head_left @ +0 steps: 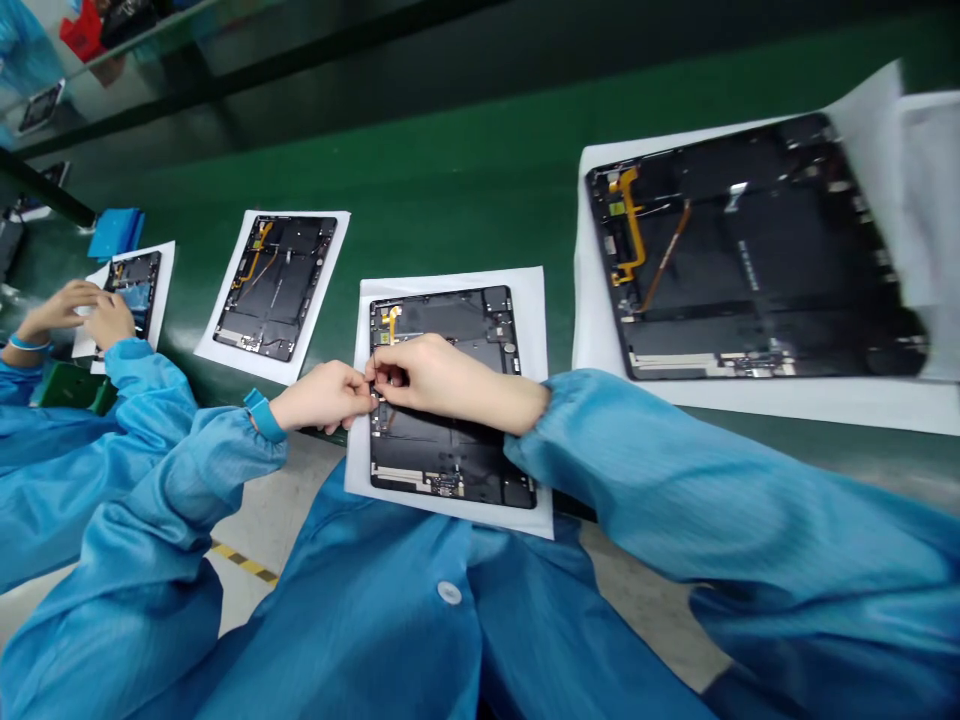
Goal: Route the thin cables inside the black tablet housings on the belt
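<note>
In front of me an opened tablet housing (480, 450) lies on a white foam sheet (529, 310), its black inside facing up. An orange flex cable (393, 318) runs near its upper left corner. My left hand (326, 395) is at the housing's left edge, its fingers pinched together there. Reaching over the housing from the right, my right hand (427, 372) has thumb and forefinger pinched at the same edge, close to the left fingertips. Whatever sits between the fingers of either hand is too small or hidden to make out.
To the right another tablet housing (750, 260) lies on white sheeting; a further one (277, 285) lies to the left. At far left a co-worker's hands (97, 310) work on a housing. A blue stack (116, 233) sits beyond them on the green bench (465, 190).
</note>
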`<state>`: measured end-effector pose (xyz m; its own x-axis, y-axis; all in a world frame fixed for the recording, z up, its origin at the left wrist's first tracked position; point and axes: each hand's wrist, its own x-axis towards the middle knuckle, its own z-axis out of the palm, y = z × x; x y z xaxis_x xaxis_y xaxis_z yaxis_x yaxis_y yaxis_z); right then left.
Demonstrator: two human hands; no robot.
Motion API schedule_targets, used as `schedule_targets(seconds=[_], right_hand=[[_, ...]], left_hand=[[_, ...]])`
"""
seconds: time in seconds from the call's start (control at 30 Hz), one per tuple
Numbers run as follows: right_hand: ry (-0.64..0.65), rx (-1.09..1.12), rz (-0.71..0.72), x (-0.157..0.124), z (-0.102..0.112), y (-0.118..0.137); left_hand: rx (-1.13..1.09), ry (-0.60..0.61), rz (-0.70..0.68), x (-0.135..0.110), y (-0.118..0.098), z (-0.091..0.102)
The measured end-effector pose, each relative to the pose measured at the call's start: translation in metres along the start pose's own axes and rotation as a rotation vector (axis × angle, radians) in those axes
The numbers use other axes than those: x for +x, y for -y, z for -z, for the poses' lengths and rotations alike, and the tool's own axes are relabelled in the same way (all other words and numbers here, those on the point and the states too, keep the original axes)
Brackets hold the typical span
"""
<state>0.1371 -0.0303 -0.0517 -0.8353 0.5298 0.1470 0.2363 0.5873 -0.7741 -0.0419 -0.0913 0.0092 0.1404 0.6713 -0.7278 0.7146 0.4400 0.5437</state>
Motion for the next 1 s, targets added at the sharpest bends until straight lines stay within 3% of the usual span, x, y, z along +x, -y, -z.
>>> schedule_targets(seconds=[0.17,0.33,0.5,0.87,1.0], right_hand=[[-0.121,-0.150,0.107,0.003,-0.003,-0.007],[-0.132,-0.144,0.172,0.006,-0.007,-0.013],[-0.143,-0.125,0.211,0.006,-0.008,-0.017],[-0.190,-0.074,0.237,0.008,-0.011,-0.021],[-0.268,-0.048,0.150,0.012,-0.009,-0.023]], left_hand=[[-0.076,-0.009,0.094,0.002,-0.006,-0.001],[-0.091,0.043,0.060,0.005,-0.007,0.006],[-0.106,-0.041,0.031,0.010,-0.006,0.011],[-0.101,-0.043,0.079,0.014,-0.009,0.014],[-0.153,-0.008,0.120,0.018,-0.009,0.018]])
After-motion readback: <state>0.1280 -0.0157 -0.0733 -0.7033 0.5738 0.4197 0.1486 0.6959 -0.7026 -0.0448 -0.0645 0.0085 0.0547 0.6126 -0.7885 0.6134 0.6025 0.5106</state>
